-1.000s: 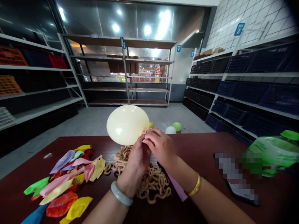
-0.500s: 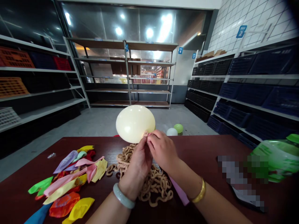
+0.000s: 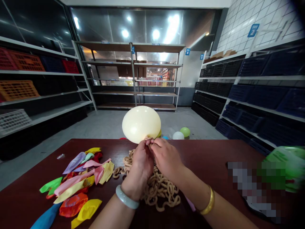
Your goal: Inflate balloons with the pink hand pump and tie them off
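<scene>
An inflated pale yellow balloon (image 3: 141,124) is held up at the table's far edge, its neck pointing down toward me. My left hand (image 3: 143,162) pinches at the neck with thumb and fingers closed. Right beside it, my right hand (image 3: 167,155) is closed too, its fingertips meeting the left ones at the neck. A small tan bit shows between the fingertips; whether it is cord or the knot I cannot tell. Beneath both hands lies a heap of tan, fuzzy cord (image 3: 162,187), partly covered by them.
Several uninflated balloons (image 3: 73,203) in mixed colours lie on the dark red table (image 3: 205,178) at left. A blurred-out flat object (image 3: 252,190) and a green-and-clear container (image 3: 295,165) are at right. Inflated balloons (image 3: 185,131) rest on the floor beyond, near shelves with crates.
The view has shifted slightly left, so most things appear farther right. Both hands stay at the balloon's neck, fingertips drawn closer together.
</scene>
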{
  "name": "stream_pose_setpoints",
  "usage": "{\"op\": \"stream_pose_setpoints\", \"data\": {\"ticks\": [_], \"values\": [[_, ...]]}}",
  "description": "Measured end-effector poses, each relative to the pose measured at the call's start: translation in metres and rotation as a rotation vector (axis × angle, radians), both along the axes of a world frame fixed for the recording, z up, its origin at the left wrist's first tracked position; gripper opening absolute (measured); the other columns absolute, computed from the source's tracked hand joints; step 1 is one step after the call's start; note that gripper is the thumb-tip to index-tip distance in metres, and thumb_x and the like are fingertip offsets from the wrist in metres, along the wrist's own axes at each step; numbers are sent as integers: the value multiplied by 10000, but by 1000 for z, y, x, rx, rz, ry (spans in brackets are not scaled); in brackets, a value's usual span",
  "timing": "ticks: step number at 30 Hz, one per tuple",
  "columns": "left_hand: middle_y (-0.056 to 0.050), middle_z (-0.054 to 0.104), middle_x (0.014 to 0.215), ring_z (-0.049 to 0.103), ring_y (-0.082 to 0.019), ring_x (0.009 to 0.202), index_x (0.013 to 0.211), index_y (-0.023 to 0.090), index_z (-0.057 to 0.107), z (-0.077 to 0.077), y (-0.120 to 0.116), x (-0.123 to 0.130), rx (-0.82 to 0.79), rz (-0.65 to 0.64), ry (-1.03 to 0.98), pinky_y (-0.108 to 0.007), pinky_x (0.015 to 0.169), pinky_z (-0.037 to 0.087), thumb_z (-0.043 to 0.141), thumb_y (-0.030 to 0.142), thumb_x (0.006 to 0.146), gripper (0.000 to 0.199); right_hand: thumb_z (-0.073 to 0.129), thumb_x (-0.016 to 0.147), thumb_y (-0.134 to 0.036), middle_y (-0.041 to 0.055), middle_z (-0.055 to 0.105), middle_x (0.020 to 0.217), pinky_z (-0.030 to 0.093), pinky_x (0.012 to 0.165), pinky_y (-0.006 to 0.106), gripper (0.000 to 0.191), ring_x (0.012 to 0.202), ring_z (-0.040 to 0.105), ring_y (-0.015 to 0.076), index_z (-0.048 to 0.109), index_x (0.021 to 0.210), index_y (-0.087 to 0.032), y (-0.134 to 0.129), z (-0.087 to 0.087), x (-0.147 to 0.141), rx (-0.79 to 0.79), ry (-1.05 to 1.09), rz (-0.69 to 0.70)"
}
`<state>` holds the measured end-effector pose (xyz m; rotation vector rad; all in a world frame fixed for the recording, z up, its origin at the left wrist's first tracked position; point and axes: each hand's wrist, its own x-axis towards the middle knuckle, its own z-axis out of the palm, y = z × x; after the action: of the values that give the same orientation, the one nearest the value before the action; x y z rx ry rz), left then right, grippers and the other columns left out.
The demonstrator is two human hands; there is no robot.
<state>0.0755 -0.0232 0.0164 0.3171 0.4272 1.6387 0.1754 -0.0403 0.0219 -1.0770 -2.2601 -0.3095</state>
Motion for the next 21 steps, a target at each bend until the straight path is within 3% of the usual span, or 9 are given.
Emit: {"op": "stream_pose_setpoints", "data": {"ticks": [5, 11, 15, 21], "values": [[-7, 555, 626, 546, -115, 584, 635, 157, 553, 8, -5, -5, -47, 37, 30, -222, 607, 478, 536, 152, 756, 122, 533, 875, -69, 80, 649, 1022, 485, 719, 316, 223, 936, 580, 230, 663, 1008, -192, -3, 1, -1, -1, -9, -5], [-30, 558, 666, 573, -133, 625, 657, 154, 558, 21, -16, -3, -6, -99, 26, -243, 640, 488, 485, 184, 822, 182, 549, 897, -97, 66, 635, 988, 472, 724, 311, 148, 922, 574, 218, 651, 938, -197, 2, 2, 4, -10, 48, -6], [-27, 602, 716, 578, -113, 653, 734, 129, 613, 16, -11, -1, -8, -20, 49, -216, 671, 483, 580, 184, 848, 132, 528, 925, -119, 68, 637, 1006, 472, 756, 309, 142, 927, 579, 210, 652, 940, -186, 3, 1, 4, -47, 92, 10], [-5, 545, 649, 531, -103, 606, 655, 141, 567, 9, -1, -13, 44, -5, 57, -207, 624, 463, 628, 154, 814, 171, 534, 916, -115, 70, 641, 1023, 459, 754, 317, 145, 952, 577, 222, 658, 952, -180, -4, -2, -3, -117, 36, 46]]}}
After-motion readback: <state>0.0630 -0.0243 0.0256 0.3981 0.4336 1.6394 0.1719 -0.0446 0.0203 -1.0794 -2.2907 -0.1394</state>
